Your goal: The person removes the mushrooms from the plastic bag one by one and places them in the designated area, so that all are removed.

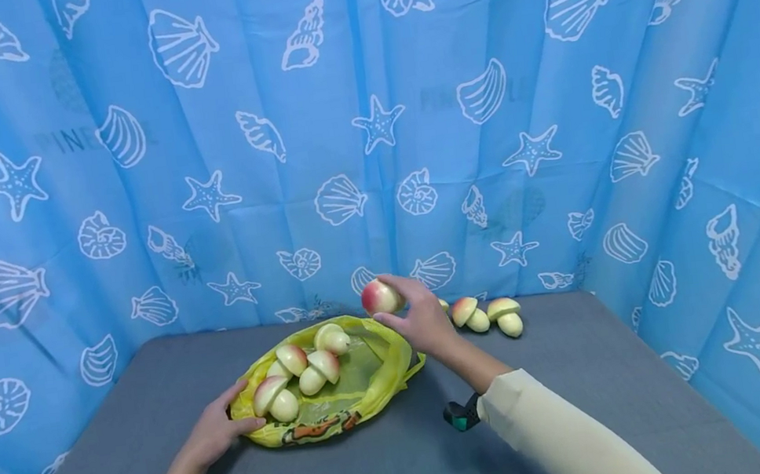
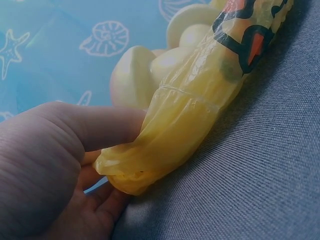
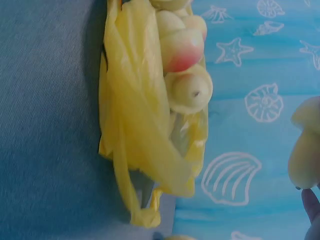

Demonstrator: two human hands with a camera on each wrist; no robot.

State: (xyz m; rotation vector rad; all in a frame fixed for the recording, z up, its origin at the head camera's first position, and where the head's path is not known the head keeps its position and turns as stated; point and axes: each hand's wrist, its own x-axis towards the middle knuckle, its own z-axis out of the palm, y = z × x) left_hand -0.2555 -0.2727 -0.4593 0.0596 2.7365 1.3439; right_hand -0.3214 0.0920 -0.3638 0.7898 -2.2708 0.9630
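Note:
My left hand (image 1: pixel 210 433) pinches the left rim of a yellow plastic bag (image 1: pixel 381 395). In the left wrist view the thumb presses on the folded plastic (image 2: pixel 172 135), with fingers beneath it. Several cream toy mushrooms (image 1: pixel 275 398), some with pink-tinged caps, lie inside the spread bag. Above the bag's right end, my right hand (image 1: pixel 426 322) holds another mushroom (image 1: pixel 379 298), its pink cap pointing left. The right wrist view catches this mushroom (image 3: pixel 306 145) at its right edge, a fingertip touching its lower end.
To the right of the bag, two mushrooms (image 1: pixel 469 314) (image 1: pixel 506 316) lie near the back edge of the grey table (image 1: pixel 585 401); another is mostly hidden behind my right hand. A blue curtain (image 1: pixel 369 151) with white shells and starfish hangs behind the table.

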